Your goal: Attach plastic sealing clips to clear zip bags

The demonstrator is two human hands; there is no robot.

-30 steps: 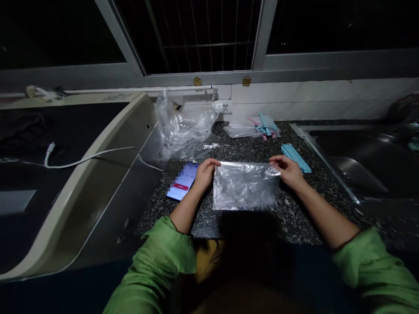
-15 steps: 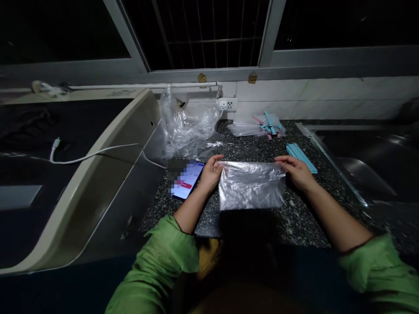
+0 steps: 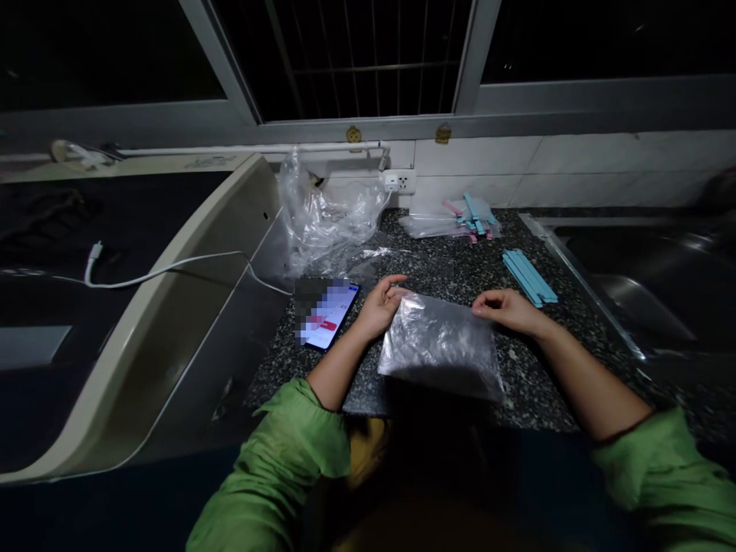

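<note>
A clear plastic bag hangs between my hands above the front of the dark speckled counter. Its top left corner is pinched in my left hand, the index finger sticking out above the grip. My right hand has thumb and fingers closed on the upper right edge of the bag. To the left of my left hand lies a lit phone with a white cable running to it. Beyond my right hand is a small stack of flat light-blue strips.
At the back left sits a crumpled heap of clear plastic. Flat clear bags with blue and pink strips lie by the tiled wall, near a socket. A metal sink is right; a large beige-edged appliance stands left.
The bag has tilted, its right side dropping lower. My right hand has moved inward and slightly down, and the bag's top edge is less taut. My left hand has shifted slightly right.
</note>
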